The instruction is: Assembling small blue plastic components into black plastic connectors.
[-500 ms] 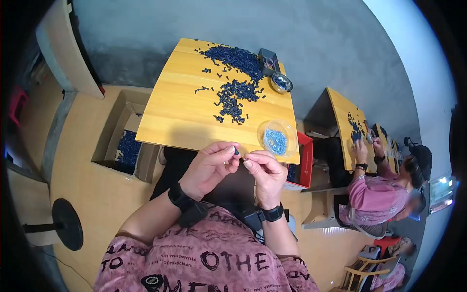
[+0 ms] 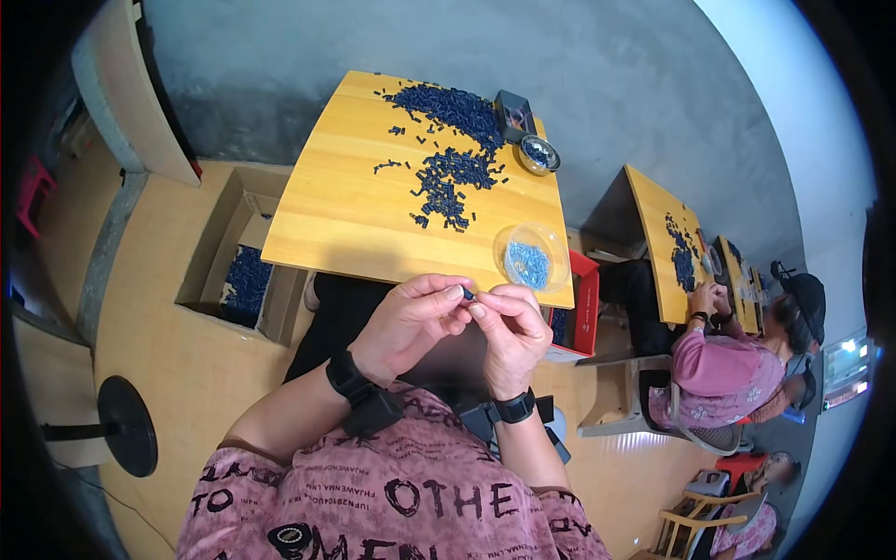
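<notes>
Just off the near edge of the wooden table (image 2: 364,205), both hands meet fingertip to fingertip. My left hand (image 2: 411,322) is closed in a pinch on a small dark blue cylindrical piece (image 2: 469,293). Against the piece's other end, my right hand (image 2: 511,327) presses thumb and forefinger together; whatever lies between them is too small to make out. Similar dark pieces (image 2: 457,112) lie heaped and scattered across the table. At the near right corner stands a clear plastic bowl (image 2: 553,241) of small light-blue pieces (image 2: 527,266).
A dark box (image 2: 511,117) and a metal bowl (image 2: 541,157) sit at the table's right edge. On the floor, a cardboard box (image 2: 210,233) with dark pieces stands left, a red box (image 2: 585,303) right. A co-worker (image 2: 723,373) sits at another table (image 2: 658,219).
My hands have come together, the right fingertips now touching the piece in my left hand. The co-worker's hands have also drawn together.
</notes>
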Tool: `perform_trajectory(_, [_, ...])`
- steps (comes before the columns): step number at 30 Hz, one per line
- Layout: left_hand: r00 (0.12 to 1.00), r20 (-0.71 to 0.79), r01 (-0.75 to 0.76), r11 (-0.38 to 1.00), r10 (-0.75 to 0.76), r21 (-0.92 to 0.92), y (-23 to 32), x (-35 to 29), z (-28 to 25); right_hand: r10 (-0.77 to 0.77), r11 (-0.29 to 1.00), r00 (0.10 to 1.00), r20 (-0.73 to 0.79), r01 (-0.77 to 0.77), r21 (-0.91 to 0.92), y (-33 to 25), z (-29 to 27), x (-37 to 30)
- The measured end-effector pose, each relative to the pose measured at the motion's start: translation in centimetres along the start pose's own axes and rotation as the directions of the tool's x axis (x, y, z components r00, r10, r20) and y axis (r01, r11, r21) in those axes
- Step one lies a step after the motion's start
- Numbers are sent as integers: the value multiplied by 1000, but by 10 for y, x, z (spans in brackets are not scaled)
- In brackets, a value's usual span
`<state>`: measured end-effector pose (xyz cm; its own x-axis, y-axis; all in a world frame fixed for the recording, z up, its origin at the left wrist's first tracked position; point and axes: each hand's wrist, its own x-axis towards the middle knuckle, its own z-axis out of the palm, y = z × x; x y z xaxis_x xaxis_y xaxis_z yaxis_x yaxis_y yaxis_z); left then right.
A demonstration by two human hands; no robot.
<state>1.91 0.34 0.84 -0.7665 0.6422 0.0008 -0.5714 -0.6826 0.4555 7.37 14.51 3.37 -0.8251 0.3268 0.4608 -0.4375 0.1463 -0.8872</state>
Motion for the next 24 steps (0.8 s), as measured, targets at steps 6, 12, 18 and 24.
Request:
perform_trajectory(6, [1000, -23, -3, 1000, 3, 22, -2, 0, 4, -7, 999, 1000, -12, 6, -40, -2, 1, 0])
perform_trajectory(12, [999, -26, -34, 991, 38, 129, 3, 0, 5, -36, 996, 999, 41, 39, -80, -1, -4, 2])
perform_trajectory(18, [999, -6, -33, 972, 36, 234, 10, -1, 1, -21, 996, 991, 130, 33, -88, 4, -12, 7])
perform_trajectory(24, [998, -40, -26, 954, 39, 297, 15, -3, 3, -118, 967, 975, 190, 156, -199, -1, -7, 11])
